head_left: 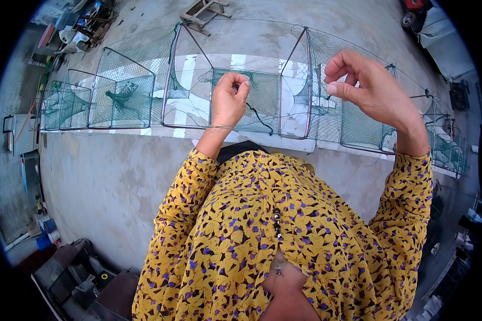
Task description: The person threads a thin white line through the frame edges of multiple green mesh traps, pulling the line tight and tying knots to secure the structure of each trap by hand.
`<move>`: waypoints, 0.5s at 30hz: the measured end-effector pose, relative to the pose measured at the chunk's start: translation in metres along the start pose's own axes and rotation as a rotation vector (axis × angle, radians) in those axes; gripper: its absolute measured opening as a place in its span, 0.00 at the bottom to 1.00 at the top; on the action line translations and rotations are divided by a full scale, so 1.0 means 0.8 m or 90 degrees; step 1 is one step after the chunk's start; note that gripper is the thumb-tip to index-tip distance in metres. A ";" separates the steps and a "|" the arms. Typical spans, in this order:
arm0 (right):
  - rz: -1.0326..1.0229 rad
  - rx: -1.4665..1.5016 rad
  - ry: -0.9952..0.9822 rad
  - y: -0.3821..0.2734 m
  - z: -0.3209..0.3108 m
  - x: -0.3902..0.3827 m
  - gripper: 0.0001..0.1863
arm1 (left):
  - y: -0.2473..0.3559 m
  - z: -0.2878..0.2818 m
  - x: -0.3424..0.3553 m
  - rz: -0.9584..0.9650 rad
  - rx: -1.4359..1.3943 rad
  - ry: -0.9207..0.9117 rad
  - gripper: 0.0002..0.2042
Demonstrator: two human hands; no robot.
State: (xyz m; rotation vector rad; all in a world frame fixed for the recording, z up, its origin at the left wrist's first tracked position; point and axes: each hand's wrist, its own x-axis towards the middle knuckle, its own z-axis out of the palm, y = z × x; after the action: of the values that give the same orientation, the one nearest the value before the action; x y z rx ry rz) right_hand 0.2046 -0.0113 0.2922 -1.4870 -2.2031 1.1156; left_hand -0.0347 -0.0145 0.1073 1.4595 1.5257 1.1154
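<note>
A long folding net trap (131,101) of green mesh on dark square frames stretches across the view in front of me. My left hand (231,100) is closed, its thumb pressed against the curled fingers, over a middle section of the trap. Bunched green netting (247,78) shows right behind that fist, and a dark cord (260,119) trails down beside it. What the fist grips is hidden. To the right, my right hand (367,85) is raised over the mesh with thumb and fingers curled toward each other. Anything at its fingertips is too fine to make out.
Under the trap lies a pale striped sheet (185,115) on the concrete floor (118,171). Beyond it stands a small wooden stool (201,16). Clutter (77,29) is piled at the far left, and a dark padded seat (64,265) sits at the near left. A covered vehicle (444,37) is at the far right.
</note>
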 end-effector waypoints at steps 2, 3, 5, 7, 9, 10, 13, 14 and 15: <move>0.089 -0.012 0.059 0.018 0.020 -0.014 0.16 | -0.001 0.001 -0.001 0.002 -0.013 -0.008 0.04; 0.096 -0.011 0.068 0.026 0.030 -0.016 0.16 | -0.001 0.003 0.000 0.000 -0.029 -0.011 0.04; 0.126 0.330 0.046 0.036 0.047 -0.013 0.16 | -0.005 0.003 0.000 -0.001 -0.042 -0.011 0.04; 0.108 0.365 0.068 0.025 0.048 -0.016 0.17 | -0.011 0.001 0.001 -0.005 -0.056 -0.008 0.04; 0.101 0.379 0.128 -0.001 0.025 -0.021 0.17 | -0.018 -0.006 0.001 -0.025 -0.054 -0.007 0.04; 0.099 0.380 0.125 -0.010 0.014 -0.025 0.17 | -0.016 -0.008 0.001 -0.026 -0.053 -0.004 0.04; -0.108 0.384 0.234 -0.022 -0.034 -0.050 0.16 | -0.001 -0.004 -0.001 -0.047 -0.122 -0.037 0.04; -0.133 0.387 0.234 -0.018 -0.051 -0.054 0.15 | 0.000 -0.006 -0.001 -0.072 -0.130 -0.042 0.04; -0.157 0.390 0.234 -0.013 -0.068 -0.058 0.15 | 0.001 -0.009 -0.001 -0.098 -0.138 -0.046 0.04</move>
State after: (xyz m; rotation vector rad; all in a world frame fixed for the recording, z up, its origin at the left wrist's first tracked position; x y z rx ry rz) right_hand 0.2502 -0.0297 0.3451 -1.0219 -1.5497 1.1730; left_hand -0.0409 -0.0163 0.1108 1.2034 1.3936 1.0872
